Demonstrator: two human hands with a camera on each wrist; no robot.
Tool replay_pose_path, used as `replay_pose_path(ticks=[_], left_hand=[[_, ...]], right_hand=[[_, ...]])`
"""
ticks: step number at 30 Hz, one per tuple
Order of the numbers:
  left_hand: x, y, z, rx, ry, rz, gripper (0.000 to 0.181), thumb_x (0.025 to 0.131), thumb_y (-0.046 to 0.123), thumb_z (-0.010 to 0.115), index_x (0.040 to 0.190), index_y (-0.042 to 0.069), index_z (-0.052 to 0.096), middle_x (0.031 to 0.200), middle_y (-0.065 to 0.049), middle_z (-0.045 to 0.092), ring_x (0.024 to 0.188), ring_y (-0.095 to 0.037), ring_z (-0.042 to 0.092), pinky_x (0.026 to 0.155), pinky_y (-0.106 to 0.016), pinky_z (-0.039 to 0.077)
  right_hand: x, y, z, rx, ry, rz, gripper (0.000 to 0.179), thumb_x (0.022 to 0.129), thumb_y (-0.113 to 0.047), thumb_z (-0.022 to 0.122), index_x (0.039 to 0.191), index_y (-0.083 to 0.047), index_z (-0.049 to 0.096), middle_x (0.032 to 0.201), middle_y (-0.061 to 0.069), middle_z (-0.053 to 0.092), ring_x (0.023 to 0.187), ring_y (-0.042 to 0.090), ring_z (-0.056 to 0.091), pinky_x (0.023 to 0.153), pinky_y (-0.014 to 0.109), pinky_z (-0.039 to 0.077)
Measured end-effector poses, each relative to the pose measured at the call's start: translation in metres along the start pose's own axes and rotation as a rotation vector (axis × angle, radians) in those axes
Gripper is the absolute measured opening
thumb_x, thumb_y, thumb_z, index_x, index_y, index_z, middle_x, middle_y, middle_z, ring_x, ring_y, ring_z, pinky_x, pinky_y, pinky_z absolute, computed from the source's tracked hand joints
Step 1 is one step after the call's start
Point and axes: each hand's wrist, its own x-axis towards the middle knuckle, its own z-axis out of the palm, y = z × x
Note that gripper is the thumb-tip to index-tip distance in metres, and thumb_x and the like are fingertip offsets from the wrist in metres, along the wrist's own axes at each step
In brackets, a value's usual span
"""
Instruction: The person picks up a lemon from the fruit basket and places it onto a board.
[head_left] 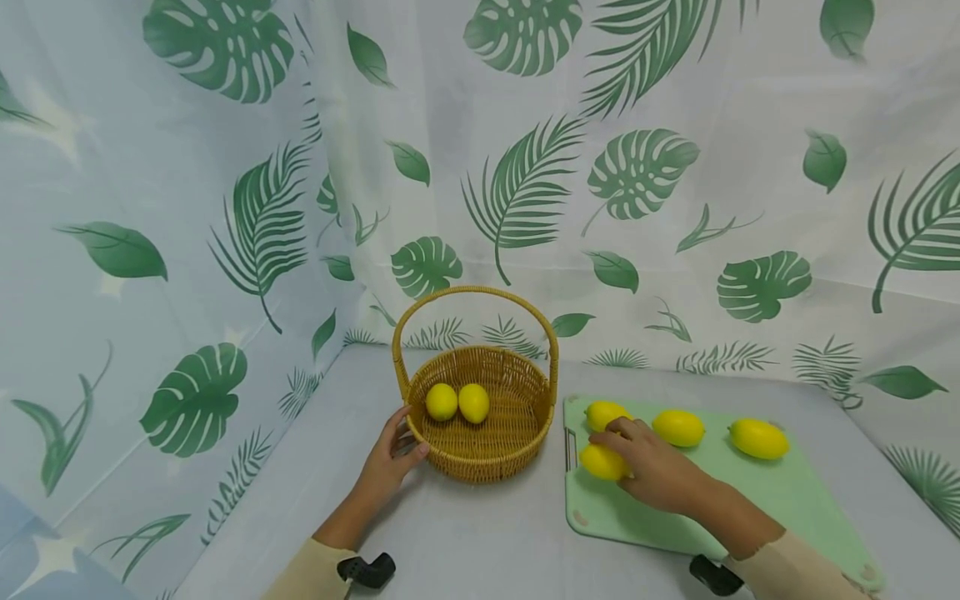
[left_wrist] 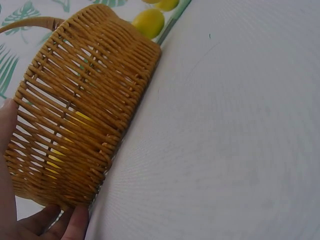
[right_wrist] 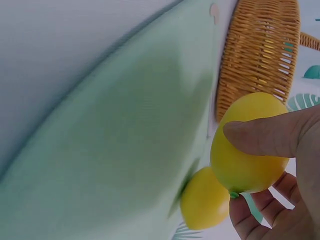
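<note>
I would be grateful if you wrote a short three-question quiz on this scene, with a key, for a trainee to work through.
1. How many lemons lie in the basket?

2. True or false: the left hand touches the green board.

3. What does the right hand grip?
A. The basket's handle
B. A lemon
C. The edge of the board

Key
1. Two.
2. False: the left hand touches the side of the basket.
3. B, a lemon, pinched between thumb and fingers.
</note>
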Motion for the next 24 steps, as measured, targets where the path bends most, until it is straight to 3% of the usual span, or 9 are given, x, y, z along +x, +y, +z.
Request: replay_pose_path(ticks=[11,24], left_hand=[[0.001,-0.001,-0.001,-0.003,-0.003,-0.019,0.075,0.090,0.033,0.072,0.152,0.031,0.029,0.148,-0.017,0.038,0.127,-0.035,0.046,0.094,-0.048,0.047],[0.000,0.000,-0.001,0.012,-0.003,-0.013,0.076,0.091,0.031,0.071,0.153,0.025,0.027,0.148,-0.019,0.038,0.126,-0.035,0.047,0.094,-0.048,0.047]], right_hand=[[-0.010,0.005,0.010,0.002,0.022,-0.004,0.062,0.068,0.005,0.078,0.125,-0.015,0.062,0.114,0.000,0.051,0.100,0.024,0.050,0.086,0.047,0.045],[-0.020,0.004,0.013,0.020,-0.009,0.078,0.063,0.069,0.005,0.078,0.125,-0.018,0.062,0.115,-0.002,0.049,0.101,0.023,0.047,0.086,0.046,0.047]])
